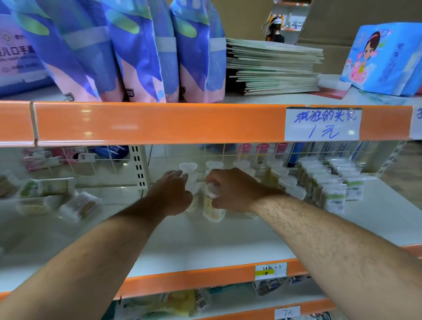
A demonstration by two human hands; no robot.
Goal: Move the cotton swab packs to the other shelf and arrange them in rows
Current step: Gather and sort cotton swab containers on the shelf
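This is a shop aisle of racks with orange edge strips. The upper shelf (153, 123) crosses the top of the frame, loaded with blue-and-pink packs. Under it is the white middle shelf (234, 242), where I work. Rowed swab packs (330, 189) stand in lines at centre right. Loose swab packs (79, 207) lie scattered at centre left, and clear tubs (214, 165) cluster at the back in the middle. Both my arms reach in there.

My right hand (231, 190) has its fingers (216, 178) curled tight round a swab tub (211, 209), which sits tilted, its base low over the shelf at the centre of the frame. My left hand (172, 190) is curled against the neighbouring tubs, but the blur keeps me from telling whether it grips one.

I judge the main risk to be the crowding. The tubs stand close together, so my knuckles or the tilted tub could topple the ones behind. The smooth plastic could also slip from my grip, and the upper shelf leaves little headroom for lifting.
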